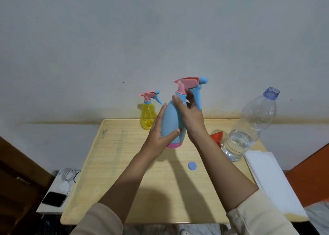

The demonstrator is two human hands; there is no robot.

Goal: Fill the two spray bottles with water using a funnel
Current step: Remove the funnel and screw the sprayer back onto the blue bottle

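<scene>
**Kid:** What is the right hand (191, 117) doing?

**Friend:** Its fingers wrap tight round the neck of the tall blue plastic spray bottle (171, 120), under the pink sprayer top (188, 82). The left hand (158, 133) hugs its fat middle.

**Kid:** Which way is it?

**Friend:** Standing up, top high (I think the top twists off next). The red plastic funnel (216, 135) sits just right of it.

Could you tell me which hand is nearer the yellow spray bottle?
Left. The left hand sits just beside the yellow spray bottle; the right hand grips the neck of the blue spray bottle, farther away.
</scene>
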